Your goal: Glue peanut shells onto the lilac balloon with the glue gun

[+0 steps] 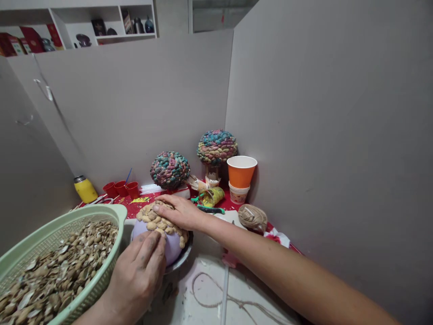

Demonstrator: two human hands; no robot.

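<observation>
A smooth lilac ball that looks like a balloon (pixel 173 248) sits in a dark-rimmed bowl (pixel 182 262). Peanut shells (pixel 152 216) are packed over its top and part of the right side. My right hand (pixel 177 211) holds the ball from above, thumb on the shells and the other fingers curved over the far side. At the near side of the ball, my left hand (pixel 140 257) has its fingertips pinched together on a peanut shell (pixel 161 234) at the lower edge of the shell layer. Those fingertips hide part of that shell.
A green basket (pixel 120 225) of shells stands at left. Behind are two painted shell-covered balls (pixel 170 170) (pixel 217 146), red cups (pixel 132 189), a yellow jar (pixel 85 189), a tipped cup (pixel 211 197) and stacked paper cups (pixel 241 178). Twine (pixel 252 217) lies right; grey partitions (pixel 135 104) enclose the table.
</observation>
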